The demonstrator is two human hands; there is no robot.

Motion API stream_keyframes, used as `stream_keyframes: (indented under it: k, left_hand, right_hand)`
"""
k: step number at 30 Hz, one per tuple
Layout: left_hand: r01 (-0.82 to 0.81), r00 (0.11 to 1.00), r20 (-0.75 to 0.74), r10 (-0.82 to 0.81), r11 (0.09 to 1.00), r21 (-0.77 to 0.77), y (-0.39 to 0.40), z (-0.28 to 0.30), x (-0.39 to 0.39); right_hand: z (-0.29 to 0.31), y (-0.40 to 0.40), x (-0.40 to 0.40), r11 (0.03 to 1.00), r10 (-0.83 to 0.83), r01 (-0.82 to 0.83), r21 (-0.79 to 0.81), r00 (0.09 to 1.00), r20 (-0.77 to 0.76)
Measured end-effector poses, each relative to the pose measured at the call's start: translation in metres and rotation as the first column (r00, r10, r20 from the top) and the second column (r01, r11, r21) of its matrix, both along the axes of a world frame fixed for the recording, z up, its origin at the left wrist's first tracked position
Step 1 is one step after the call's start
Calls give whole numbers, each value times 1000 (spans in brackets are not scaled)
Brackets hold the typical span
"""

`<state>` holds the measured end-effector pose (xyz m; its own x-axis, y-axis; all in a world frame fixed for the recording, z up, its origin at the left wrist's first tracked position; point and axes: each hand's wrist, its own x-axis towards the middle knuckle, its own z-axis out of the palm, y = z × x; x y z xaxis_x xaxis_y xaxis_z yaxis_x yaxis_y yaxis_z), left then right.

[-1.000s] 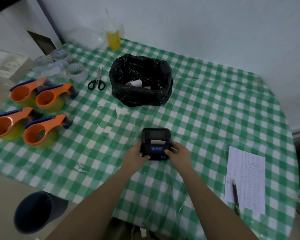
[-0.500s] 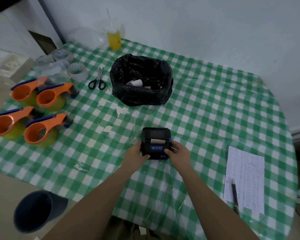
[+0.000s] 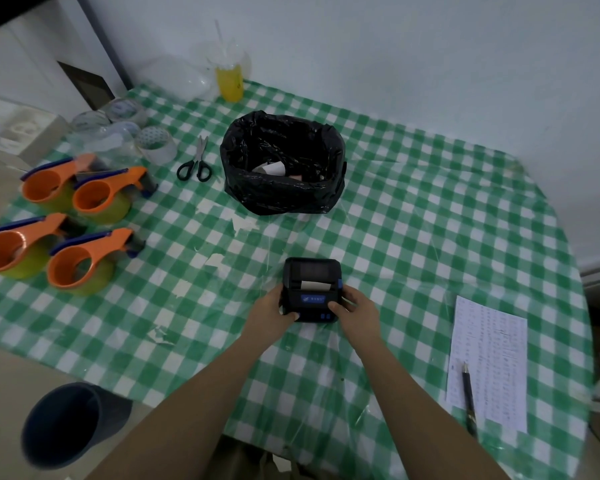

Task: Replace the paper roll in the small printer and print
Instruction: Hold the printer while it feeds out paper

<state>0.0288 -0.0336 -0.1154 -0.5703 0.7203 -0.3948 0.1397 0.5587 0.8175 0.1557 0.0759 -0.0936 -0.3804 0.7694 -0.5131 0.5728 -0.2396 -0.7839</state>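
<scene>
Small printer sits near the table's front-centre, long axis running away from the person, paper strip showing at its slot. Left hand and right hand grip its 2 sides. Open cloth surrounds it. Black bag beyond holds what looks like scrap paper.

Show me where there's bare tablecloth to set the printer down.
Widest free patch: right of the black bag, beyond the printer and above the printed sheet. Another strip lies between the tape dispensers and the left hand. The far-left edge is crowded.
</scene>
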Motion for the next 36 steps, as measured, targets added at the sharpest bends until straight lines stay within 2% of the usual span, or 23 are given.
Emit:
stream_keyframes:
  k: [36]
  left_hand:
    - [19, 1000, -3, -19, 1000, -22, 1, -1, -1]
  right_hand:
    - [-5, -4, 1, 999, -47, 47, -7, 998, -30]
